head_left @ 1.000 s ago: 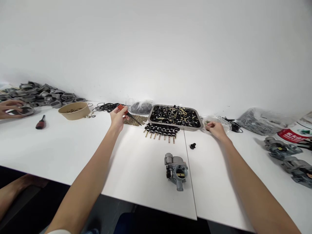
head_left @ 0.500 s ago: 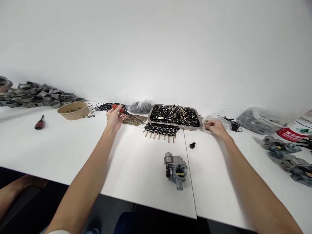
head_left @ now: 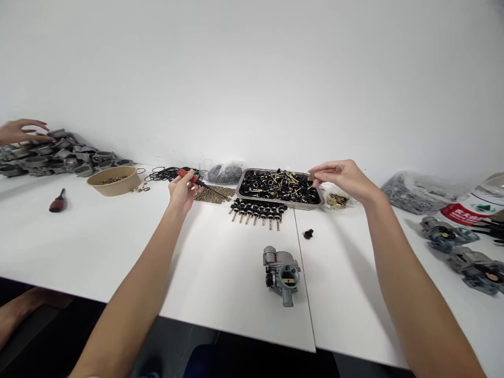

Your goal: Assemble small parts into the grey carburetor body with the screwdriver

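Observation:
My left hand [head_left: 182,193] is closed around a screwdriver [head_left: 188,176] with a red handle. Its dark shaft slants down to the right, the tip by a spread of small brass screws [head_left: 214,194]. Between the fingertips of my right hand [head_left: 337,177] is a small flat brass plate [head_left: 312,176], held above the right end of a metal tray [head_left: 283,201] of black and brass parts. Below that hand lies an opened plastic bag of brass plates [head_left: 336,201]. A grey carburetor [head_left: 282,275] stands near the table's front, a small black part [head_left: 308,234] behind it.
Black shafted parts [head_left: 258,211] form a row before the tray. At left are a tan bowl [head_left: 114,187], a second screwdriver [head_left: 58,202] and heaped grey castings [head_left: 63,152], with another person's hand [head_left: 23,131] on them. More carburetors [head_left: 449,234] stand at right.
My right hand has risen from the plastic bag and moved left, with a brass plate in its fingers. My left hand barely moves. Another person's hand now reaches over the castings.

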Motion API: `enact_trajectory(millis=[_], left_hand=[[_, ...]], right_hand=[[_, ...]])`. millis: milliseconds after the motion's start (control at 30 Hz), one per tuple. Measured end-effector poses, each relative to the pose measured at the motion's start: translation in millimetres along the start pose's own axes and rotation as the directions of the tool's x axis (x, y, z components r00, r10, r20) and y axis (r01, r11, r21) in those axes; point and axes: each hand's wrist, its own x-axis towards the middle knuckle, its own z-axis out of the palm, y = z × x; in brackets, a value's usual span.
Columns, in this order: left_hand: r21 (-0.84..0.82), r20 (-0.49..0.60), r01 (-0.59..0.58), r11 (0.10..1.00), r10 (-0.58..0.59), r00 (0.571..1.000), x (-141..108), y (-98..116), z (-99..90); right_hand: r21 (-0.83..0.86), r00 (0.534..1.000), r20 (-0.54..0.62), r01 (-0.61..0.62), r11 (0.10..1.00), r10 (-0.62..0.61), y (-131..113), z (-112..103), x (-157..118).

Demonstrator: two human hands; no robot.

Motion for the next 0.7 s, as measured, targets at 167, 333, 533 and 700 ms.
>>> enact_trajectory(millis=[167,333,533,700], left_hand=[[0.004,0.000,-0.007,1.000,0.007,1.000,1,0,-0.4],[0.021,0.006,-0.005,1.000,0.005,1.000,-1,1,0.8],[0.034,0.000,-0.006,0.999,0.006,1.000,-1,1,0.7],[0.044,0.005,-0.007,0.999,0.007,1.000,-1,0,0.1]], right_hand=[[-0.028,0.991,0.108,0.077,0.997,-0.074,-34,13,-9],[-0.004,0.986,0.120,0.115,0.993,-0.114,-44,18,-12],[-0.027,0.983,0.148,0.111,0.993,-0.106,-48,19,-15],[-0.044,0.974,0.175,0.153,0.987,-0.143,-49,20,-15]])
